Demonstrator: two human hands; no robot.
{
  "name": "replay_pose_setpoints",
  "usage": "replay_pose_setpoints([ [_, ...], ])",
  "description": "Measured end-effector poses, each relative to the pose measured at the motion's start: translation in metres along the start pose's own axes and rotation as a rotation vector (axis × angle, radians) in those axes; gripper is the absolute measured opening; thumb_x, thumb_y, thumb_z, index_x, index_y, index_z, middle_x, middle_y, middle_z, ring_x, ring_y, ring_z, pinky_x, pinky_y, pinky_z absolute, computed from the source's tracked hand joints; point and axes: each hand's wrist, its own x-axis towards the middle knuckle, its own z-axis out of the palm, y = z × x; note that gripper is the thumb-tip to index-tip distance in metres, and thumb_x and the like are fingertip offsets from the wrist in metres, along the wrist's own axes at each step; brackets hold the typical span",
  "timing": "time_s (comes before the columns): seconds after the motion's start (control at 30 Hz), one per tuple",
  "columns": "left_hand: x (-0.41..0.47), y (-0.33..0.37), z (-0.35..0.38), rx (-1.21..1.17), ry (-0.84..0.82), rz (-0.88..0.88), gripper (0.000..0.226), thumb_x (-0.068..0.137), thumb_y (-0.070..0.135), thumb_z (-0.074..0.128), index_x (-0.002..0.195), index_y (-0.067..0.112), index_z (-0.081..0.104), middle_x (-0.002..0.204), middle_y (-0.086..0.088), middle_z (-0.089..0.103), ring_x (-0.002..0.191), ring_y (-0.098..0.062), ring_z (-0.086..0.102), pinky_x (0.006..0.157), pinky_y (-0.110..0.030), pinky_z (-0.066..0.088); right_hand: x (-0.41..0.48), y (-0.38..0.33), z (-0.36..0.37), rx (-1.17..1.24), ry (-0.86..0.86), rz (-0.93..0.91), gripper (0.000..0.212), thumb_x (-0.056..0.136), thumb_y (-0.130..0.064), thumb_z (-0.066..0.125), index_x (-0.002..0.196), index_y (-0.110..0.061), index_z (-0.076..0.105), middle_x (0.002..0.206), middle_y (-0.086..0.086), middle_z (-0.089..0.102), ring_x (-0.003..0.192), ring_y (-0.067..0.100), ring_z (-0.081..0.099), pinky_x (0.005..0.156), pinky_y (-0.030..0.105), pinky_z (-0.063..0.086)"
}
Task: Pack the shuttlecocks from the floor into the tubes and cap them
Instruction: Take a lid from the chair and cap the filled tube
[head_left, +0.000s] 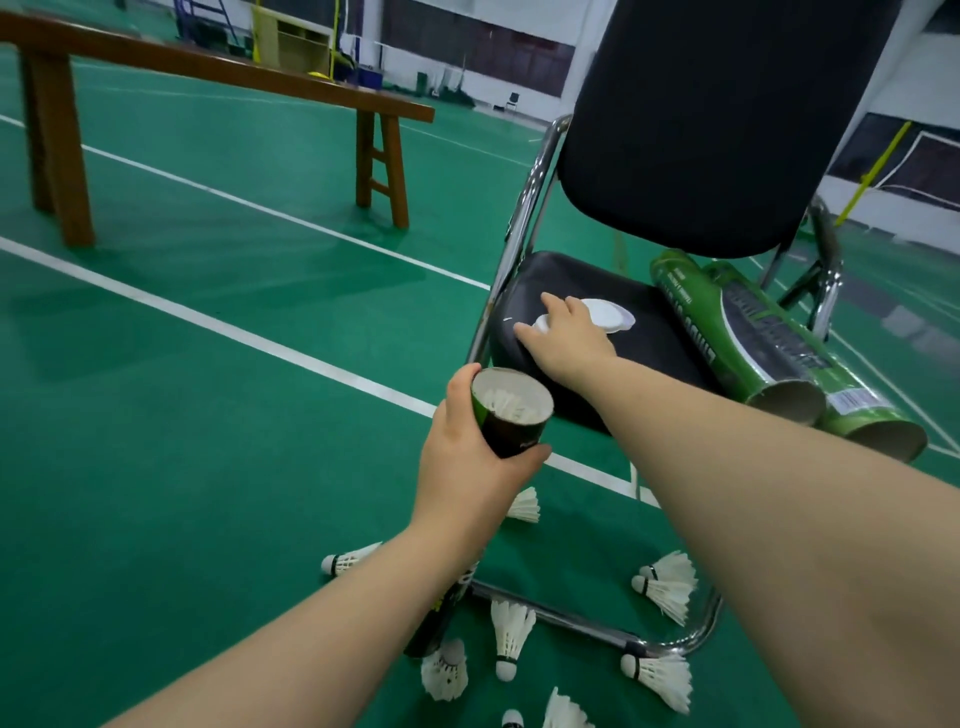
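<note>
My left hand (470, 462) grips a dark green tube (511, 413) near its open top, held upright, with white feathers showing inside. My right hand (566, 332) reaches onto the black chair seat (660, 332) and its fingers touch a white cap (543, 323). More white caps (610, 314) lie just beyond the hand. Two open green tubes (737, 338) lie side by side on the seat's right part. Several white shuttlecocks (511, 636) lie scattered on the green floor under my arms.
The chair has a chrome frame (597, 621) and a tall black backrest (717, 119). A long wooden bench (218, 73) stands at the back left. White court lines cross the green floor (208, 426).
</note>
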Motion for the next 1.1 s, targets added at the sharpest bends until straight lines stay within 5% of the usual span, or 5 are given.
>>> replay_pose_setpoints([
  [0.27, 0.004, -0.002, -0.001, 0.010, 0.014, 0.015, 0.084, 0.068, 0.029, 0.078, 0.134, 0.032, 0.028, 0.127, 0.002, 0.049, 0.111, -0.019, 0.049, 0.092, -0.031, 0.042, -0.009, -0.006, -0.002, -0.116, 0.094, 0.023, 0.051, 0.095, -0.046, 0.036, 0.143, -0.030, 0.030, 0.146, 0.009, 0.035, 0.129, 0.042, 0.032, 0.103, 0.050, 0.030],
  [0.5, -0.001, -0.001, -0.010, 0.055, 0.020, 0.040, 0.083, 0.068, 0.027, 0.079, 0.134, 0.030, 0.029, 0.125, 0.001, 0.050, 0.110, -0.022, 0.050, 0.091, -0.030, 0.041, -0.086, -0.043, -0.038, 0.893, 0.376, -0.206, 0.023, 0.091, -0.038, 0.056, 0.112, -0.031, 0.049, 0.115, 0.004, 0.047, 0.088, 0.007, 0.049, 0.070, 0.009, 0.040],
  [0.57, -0.007, 0.000, -0.012, 0.068, 0.021, 0.046, 0.083, 0.067, 0.028, 0.079, 0.134, 0.030, 0.030, 0.124, 0.000, 0.052, 0.108, -0.022, 0.051, 0.089, -0.032, 0.043, -0.117, -0.048, -0.036, 1.013, 0.377, -0.236, 0.031, 0.079, -0.046, 0.065, 0.098, -0.038, 0.043, 0.112, 0.006, 0.049, 0.082, 0.011, 0.054, 0.063, 0.010, 0.043],
  [0.77, -0.037, 0.000, -0.026, 0.087, 0.005, 0.045, 0.082, 0.064, 0.029, 0.078, 0.132, 0.028, 0.032, 0.117, 0.000, 0.057, 0.101, -0.020, 0.056, 0.078, -0.032, 0.044, -0.175, -0.051, -0.010, 1.128, 0.281, -0.227, 0.050, 0.061, -0.055, 0.069, 0.102, -0.049, 0.042, 0.117, -0.006, 0.052, 0.105, 0.018, 0.059, 0.089, 0.041, 0.051],
  [1.1, -0.072, 0.009, -0.067, 0.141, -0.007, 0.004, 0.079, 0.066, 0.021, 0.075, 0.130, 0.033, 0.030, 0.111, 0.007, 0.059, 0.095, -0.014, 0.058, 0.069, -0.018, 0.042, -0.222, -0.066, 0.015, 1.108, 0.300, -0.166, 0.040, 0.052, -0.051, 0.067, 0.078, -0.030, 0.045, 0.107, -0.018, 0.055, 0.102, -0.003, 0.051, 0.082, 0.014, 0.041],
])
